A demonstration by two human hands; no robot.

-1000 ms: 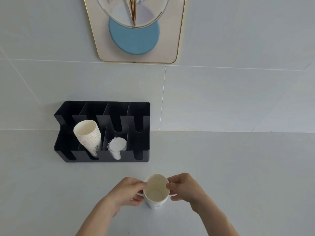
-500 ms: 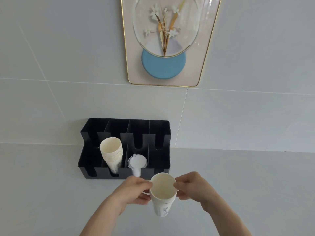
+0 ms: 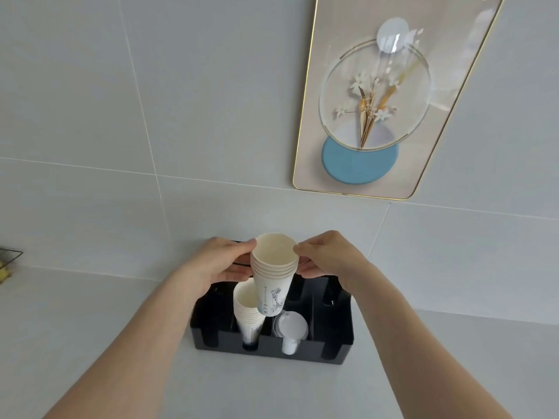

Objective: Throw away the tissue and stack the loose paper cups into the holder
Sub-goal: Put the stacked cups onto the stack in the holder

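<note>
I hold a nested stack of white paper cups (image 3: pixel 273 276) with a blue drawing on its side, upright and in the air above the black holder (image 3: pixel 332 347). My left hand (image 3: pixel 219 261) pinches its rim from the left and my right hand (image 3: pixel 328 255) from the right. The stack's bottom hangs just over a second stack of paper cups (image 3: pixel 248 313) that leans in one of the holder's front slots. White plastic lids (image 3: pixel 292 326) sit in the slot to the right of that. No tissue is in view.
The holder stands on a pale grey counter (image 3: pixel 90 328) against a tiled wall. A gold-framed picture (image 3: pixel 375 116) hangs on the wall above right. At the far left edge, a wire basket (image 3: pixel 9 258) with something yellow shows partly.
Both hands have lifted the cup stack off the counter and carried it forward, over the holder and the stack in it. The view has shifted so the holder sits lower and closer.
</note>
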